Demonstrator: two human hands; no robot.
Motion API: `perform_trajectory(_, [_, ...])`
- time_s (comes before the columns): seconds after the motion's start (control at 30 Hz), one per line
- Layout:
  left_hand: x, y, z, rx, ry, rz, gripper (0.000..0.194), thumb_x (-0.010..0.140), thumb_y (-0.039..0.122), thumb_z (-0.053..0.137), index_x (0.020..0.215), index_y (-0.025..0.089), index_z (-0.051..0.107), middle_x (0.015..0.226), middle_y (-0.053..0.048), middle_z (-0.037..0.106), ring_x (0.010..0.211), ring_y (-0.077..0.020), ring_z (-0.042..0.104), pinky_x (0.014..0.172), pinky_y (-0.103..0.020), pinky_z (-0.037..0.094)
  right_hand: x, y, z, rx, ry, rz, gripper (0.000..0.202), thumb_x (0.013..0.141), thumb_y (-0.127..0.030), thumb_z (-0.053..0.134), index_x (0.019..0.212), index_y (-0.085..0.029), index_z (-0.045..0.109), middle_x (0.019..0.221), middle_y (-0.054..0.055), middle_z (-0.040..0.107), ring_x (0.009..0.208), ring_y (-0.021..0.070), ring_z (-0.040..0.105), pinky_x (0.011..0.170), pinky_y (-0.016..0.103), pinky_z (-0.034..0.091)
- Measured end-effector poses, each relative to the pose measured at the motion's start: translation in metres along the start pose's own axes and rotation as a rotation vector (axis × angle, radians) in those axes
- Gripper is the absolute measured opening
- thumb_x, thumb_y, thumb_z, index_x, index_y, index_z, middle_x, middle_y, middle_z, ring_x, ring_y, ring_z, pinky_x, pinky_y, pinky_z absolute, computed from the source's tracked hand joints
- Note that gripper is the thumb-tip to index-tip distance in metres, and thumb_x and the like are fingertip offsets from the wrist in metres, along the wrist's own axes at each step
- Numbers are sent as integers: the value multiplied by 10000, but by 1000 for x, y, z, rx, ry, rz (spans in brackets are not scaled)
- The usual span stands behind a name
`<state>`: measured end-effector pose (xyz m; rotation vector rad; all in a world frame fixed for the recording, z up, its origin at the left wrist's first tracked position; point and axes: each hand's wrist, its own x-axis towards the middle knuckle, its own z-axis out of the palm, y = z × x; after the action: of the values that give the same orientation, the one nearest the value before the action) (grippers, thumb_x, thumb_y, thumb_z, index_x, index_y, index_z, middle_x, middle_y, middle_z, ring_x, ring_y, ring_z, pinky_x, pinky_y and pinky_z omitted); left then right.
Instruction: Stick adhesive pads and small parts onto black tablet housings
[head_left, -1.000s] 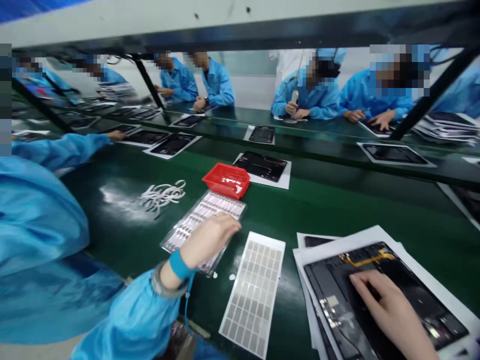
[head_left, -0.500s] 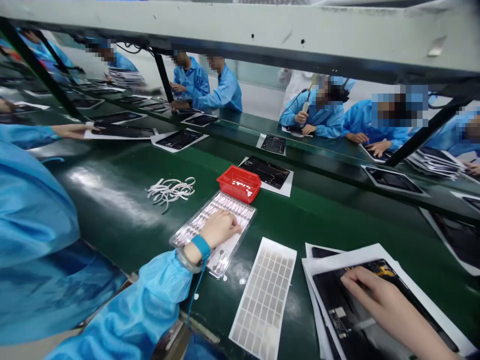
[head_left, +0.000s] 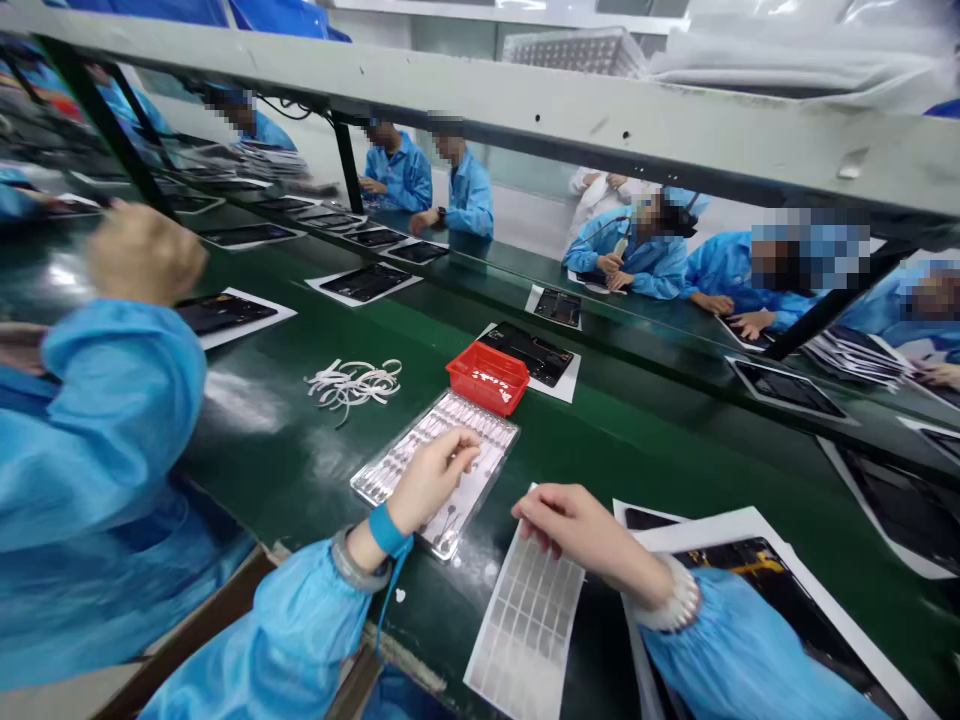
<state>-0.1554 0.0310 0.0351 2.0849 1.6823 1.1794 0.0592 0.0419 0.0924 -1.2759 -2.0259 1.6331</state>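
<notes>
Sticker sheet (head_left: 517,640) lies beneath your right hand (head_left: 568,520), fingers curled over its far end; whether they grip it cannot be told. Your left hand (head_left: 435,475) is pinched above the parts tray (head_left: 466,492), contents unconfirmed. Step in hand appears to be sticker pick-up; the next move likely calls for peeling one cleanly.

Single head-worn view, close above green bench (head_left: 637,450), facing forward, down.
</notes>
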Motion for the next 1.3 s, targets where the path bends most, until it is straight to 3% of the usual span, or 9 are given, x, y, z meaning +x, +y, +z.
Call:
perform_trajectory(0.1, [-18,11,-1,-26,75,175,168,949,241,398,921,198,559,828,-4,658,759,-127,641,706,-234,510,22,-6,18,409,-100,191,423,858,-550,503,842,-141,615,738,40,651,499,80,540,386,169,403])
perform_trajectory(0.17, [-28,15,-3,-31,113,279,159,951,217,409,924,197,564,898,-27,670,860,-136,645,774,-241,512,28,-7,24,531,-156,218,487,814,-615,533,837,-134,607,745,42,651,499,79,564,377,165,424])
perform_trajectory(0.33, [-40,14,-11,10,148,411,182,963,162,385,943,182,565,925,-49,665,862,-124,650,746,-218,526,32,-3,32,521,-220,206,465,648,-548,740,816,-158,550,688,1,652,441,77,572,361,161,418])
perform_trajectory(0.43, [-40,12,-14,54,134,458,222,978,186,371,947,187,590,898,-36,666,811,-109,654,688,-187,524,33,0,34,483,-230,177,456,613,-500,761,833,-152,564,645,-9,655,411,74,567,368,158,395])
perform_trajectory(0.57, [-38,12,-14,117,211,394,194,964,229,437,911,165,613,886,-62,651,788,-129,646,711,-227,534,33,4,36,378,-148,70,374,693,-494,658,800,-144,582,587,-16,638,391,75,566,372,155,339])
perform_trajectory(0.77, [-44,21,-4,169,278,398,144,937,152,475,972,157,615,850,-46,684,803,-141,660,744,-247,544,26,7,41,126,-27,-53,272,833,-393,482,810,-155,613,548,-31,607,393,81,547,420,184,393])
perform_trajectory(1.1, [-47,39,7,140,279,279,165,941,173,443,972,158,604,894,-44,699,816,-125,672,775,-222,544,4,-9,42,-580,212,-218,283,931,-248,386,860,-218,658,715,13,707,643,135,654,628,219,422])
perform_trajectory(1.2, [-40,39,3,145,239,213,170,921,173,437,872,181,600,805,-9,684,718,-111,660,680,-197,536,1,-8,39,-625,229,-215,281,927,-245,393,890,-210,669,736,31,713,673,147,662,648,229,422])
perform_trajectory(1.3, [-30,33,-3,197,243,149,189,893,155,425,875,173,612,819,-37,680,738,-153,657,689,-257,535,-2,-2,30,-470,189,-198,316,927,-273,384,793,-190,657,661,23,692,602,129,641,657,230,443])
